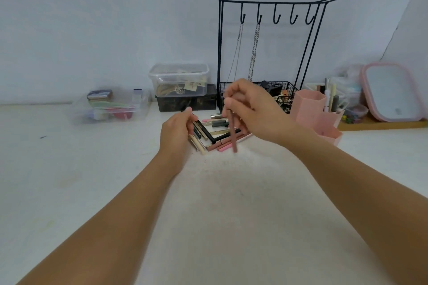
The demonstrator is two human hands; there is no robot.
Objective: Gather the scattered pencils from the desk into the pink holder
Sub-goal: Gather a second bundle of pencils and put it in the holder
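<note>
Right hand (251, 109) raised over the pile (217, 133), fingers pinching a brown pencil (232, 133) that hangs tip-down. Left hand (177, 132) low at the pile's left edge, fingers curled on a dark pencil (grip partly hidden). Holder (309, 105) stands just right of the pile, on the desk (69, 169).

Both your bare forearms reach forward. Your right hand (250, 109) is raised, fingers curled, pinching a brown pencil (232, 132) that hangs downward. Your left hand (177, 132) sits lower, fingers curled around pencils (196, 141).
</note>
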